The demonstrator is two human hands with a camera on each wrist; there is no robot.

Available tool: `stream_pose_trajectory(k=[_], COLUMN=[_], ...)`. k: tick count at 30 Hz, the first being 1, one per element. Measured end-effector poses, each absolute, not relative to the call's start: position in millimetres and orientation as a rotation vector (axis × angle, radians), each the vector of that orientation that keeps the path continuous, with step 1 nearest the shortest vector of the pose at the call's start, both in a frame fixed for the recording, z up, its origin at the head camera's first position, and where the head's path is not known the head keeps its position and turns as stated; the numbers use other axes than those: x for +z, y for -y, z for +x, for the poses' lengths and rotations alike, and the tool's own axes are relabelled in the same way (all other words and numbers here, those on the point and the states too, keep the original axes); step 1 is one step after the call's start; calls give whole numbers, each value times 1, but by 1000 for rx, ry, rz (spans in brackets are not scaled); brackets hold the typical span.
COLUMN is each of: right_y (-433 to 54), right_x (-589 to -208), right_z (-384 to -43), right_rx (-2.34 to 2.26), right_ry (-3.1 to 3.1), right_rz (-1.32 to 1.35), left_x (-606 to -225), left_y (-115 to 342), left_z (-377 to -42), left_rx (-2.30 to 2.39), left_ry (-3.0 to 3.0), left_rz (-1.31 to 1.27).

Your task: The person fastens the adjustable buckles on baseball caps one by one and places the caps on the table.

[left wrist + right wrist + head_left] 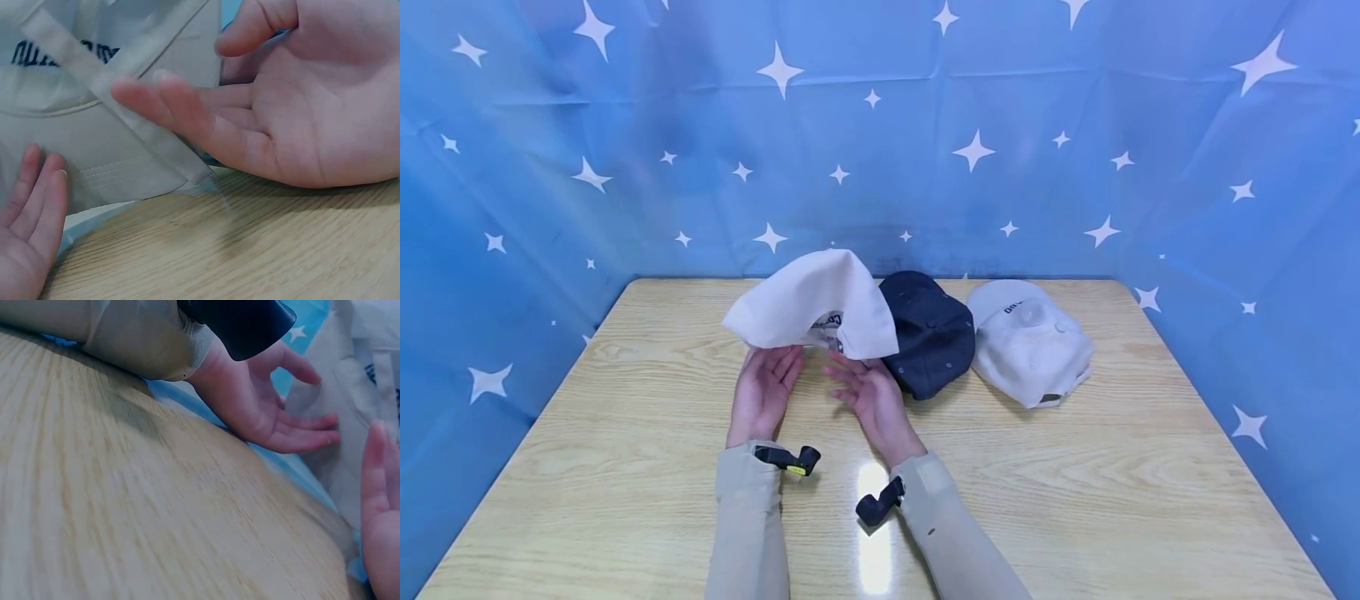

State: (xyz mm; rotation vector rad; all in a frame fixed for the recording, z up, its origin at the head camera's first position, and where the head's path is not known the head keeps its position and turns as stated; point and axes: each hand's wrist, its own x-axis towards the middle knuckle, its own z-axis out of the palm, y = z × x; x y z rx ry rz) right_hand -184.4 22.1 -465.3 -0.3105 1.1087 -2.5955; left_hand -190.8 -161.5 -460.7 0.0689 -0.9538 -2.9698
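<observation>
An off-white fabric piece [820, 292] stands folded in front of both hands in the head view, with dark lettering showing in its fold. The left wrist view gives its band-like edge, rows of stitching and a corner close over the table. My left hand [763, 396] lies palm up with extended fingers at the fabric's lower left edge. On the other side, my right hand [876, 404] has relaxed, spread fingers that face inward near the lower right edge. Neither hand's fingers curl round the fabric.
A dark navy cap [928, 333] sits just right of the fabric, partly behind it. Further right is a white cap [1030, 346]. The wooden table [1112, 483] ends at a blue curtain [880, 167] with white stars. Each sleeve carries a black wrist camera.
</observation>
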Motion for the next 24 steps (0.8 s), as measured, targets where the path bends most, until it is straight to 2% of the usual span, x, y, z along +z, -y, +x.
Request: stream_pose_trajectory(k=[9,24], right_y=[-22,-18], right_x=[-468,-465], right_z=[-182,-183], right_rx=[-2576,-2566], right_ry=[-1141,-1268], right_rz=[-297,-119], left_x=[-462,-458], left_y=[160,163], left_z=[-193,-192], left_rx=[-2975,-2966], left_ry=[814,719], left_rz=[99,156])
